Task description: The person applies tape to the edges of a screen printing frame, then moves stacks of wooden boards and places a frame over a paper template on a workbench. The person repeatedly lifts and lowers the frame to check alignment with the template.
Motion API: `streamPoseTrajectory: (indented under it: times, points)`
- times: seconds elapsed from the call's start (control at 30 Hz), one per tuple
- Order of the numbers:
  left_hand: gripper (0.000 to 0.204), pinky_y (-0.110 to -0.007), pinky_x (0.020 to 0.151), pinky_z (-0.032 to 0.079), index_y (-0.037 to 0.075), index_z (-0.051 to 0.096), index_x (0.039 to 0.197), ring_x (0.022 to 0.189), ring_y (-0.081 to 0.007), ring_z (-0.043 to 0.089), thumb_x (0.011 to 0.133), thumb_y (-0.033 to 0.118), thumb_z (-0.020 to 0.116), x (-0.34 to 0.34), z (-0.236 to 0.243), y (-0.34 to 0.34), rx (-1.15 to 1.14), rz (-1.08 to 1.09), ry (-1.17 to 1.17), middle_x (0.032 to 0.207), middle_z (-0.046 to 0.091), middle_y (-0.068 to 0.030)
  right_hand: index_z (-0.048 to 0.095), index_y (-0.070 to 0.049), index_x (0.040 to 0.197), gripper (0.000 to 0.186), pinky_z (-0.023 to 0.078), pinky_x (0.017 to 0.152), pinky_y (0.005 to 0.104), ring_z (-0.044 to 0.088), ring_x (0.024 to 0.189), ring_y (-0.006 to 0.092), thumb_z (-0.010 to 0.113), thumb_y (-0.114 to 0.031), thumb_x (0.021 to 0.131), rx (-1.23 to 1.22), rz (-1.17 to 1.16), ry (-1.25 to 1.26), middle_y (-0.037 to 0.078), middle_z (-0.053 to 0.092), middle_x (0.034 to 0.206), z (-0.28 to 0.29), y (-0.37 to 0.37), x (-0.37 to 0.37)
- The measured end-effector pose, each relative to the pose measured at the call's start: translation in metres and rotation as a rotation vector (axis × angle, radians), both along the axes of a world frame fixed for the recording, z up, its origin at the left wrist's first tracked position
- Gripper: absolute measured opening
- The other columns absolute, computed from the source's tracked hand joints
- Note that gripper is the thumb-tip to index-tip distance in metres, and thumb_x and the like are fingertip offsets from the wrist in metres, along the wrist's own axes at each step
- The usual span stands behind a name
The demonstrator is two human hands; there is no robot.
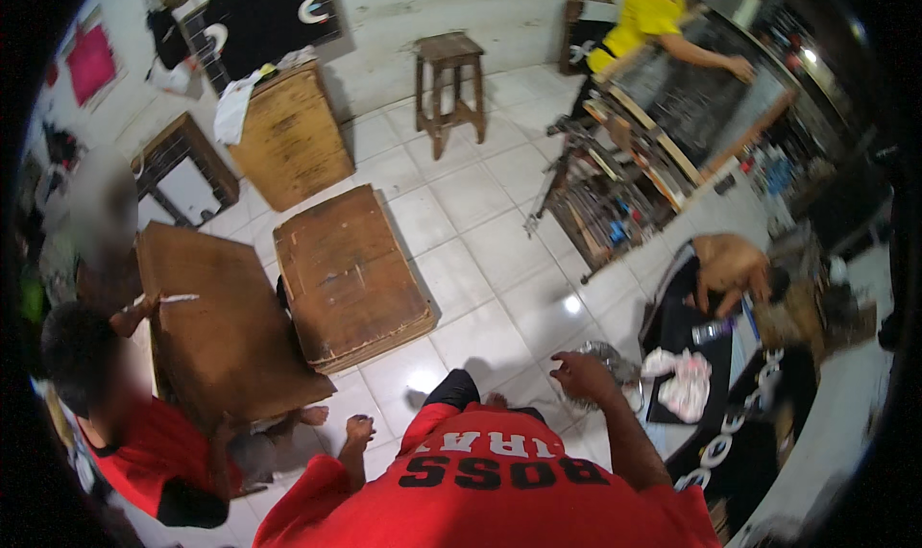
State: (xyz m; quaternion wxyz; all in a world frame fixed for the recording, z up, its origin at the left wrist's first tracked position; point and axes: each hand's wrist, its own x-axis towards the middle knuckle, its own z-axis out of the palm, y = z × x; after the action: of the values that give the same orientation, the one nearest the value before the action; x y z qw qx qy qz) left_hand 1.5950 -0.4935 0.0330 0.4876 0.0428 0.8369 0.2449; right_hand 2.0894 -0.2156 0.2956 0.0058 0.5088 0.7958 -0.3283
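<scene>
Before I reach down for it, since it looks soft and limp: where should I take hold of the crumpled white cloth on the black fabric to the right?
Pinch the crumpled white cloth at its bunched top folds, coming straight down from above. It lies flat and loose on the black fabric, so no edge stands up to slide under. The right hand is nearest, just left of it.

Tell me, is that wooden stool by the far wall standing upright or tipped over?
Upright. The wooden stool stands on its legs on the tiled floor, seat level on top, beside the wall.
</scene>
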Motion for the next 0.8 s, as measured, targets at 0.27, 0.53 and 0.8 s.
streamPoseTrajectory:
  times: [0.27,0.53,0.8]
  points:
    - [0.022,-0.039,0.049,0.053,0.004,0.067,0.103,0.065,-0.0225,0.067,0.088,0.019,0.07,0.033,-0.027,0.037,-0.18,0.342,-0.077,0.081,0.067,-0.0086,0.066,-0.006,0.121,0.04,0.056,0.08,0.0426,0.071,0.087,0.0319,0.073,-0.028,0.088,-0.04,0.111,-0.007,0.015,0.073,0.101,-0.021,0.25,-0.062]
    - [0.054,-0.043,0.075,0.058,-0.001,0.068,0.119,0.085,-0.0309,0.072,0.083,0.039,0.078,-0.062,-0.024,0.358,0.021,-0.155,0.072,0.102,0.074,-0.0185,0.065,-0.01,0.127,0.049,0.054,0.092,0.0437,0.069,0.102,0.0345,0.07,-0.04,0.089,-0.354,0.405,-0.169,0.015,0.074,0.106,-0.064,0.407,-0.188]
    - [0.038,-0.038,0.084,0.055,0.004,0.057,0.136,0.1,-0.0245,0.069,0.105,0.025,0.053,-0.24,0.091,0.572,0.702,0.396,0.164,0.123,0.067,-0.0127,0.075,-0.007,0.105,0.039,0.056,0.084,0.0426,0.073,0.092,0.0333,0.066,-0.042,0.091,-0.475,0.587,-0.359,0.014,0.076,0.095,-0.047,0.643,-0.361]
